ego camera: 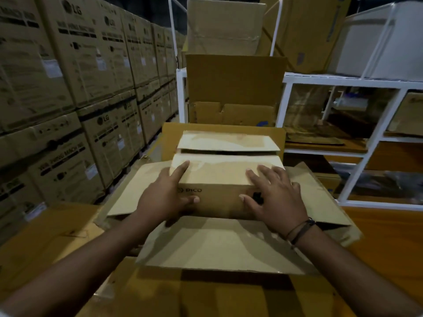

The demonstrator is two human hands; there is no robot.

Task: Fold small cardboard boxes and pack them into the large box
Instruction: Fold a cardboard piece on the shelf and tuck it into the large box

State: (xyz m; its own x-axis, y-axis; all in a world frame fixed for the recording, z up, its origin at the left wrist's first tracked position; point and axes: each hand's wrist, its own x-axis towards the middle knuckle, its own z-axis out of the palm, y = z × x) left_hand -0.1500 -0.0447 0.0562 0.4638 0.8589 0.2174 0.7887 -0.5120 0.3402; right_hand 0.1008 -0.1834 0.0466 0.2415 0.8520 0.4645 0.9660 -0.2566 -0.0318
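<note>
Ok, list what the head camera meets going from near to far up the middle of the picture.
Near flap of the large box → small PICO box gripped by the left hand and right hand → its raised far top flap → flat cardboard sheets leaning on the white rack.

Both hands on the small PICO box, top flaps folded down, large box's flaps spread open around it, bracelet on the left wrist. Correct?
One slip: the bracelet is on the right wrist, not the left, as the head view shows. The rest holds: the left hand and right hand are on the small PICO box, its top flaps are folded down, and the large box's flaps spread open around it.
</note>
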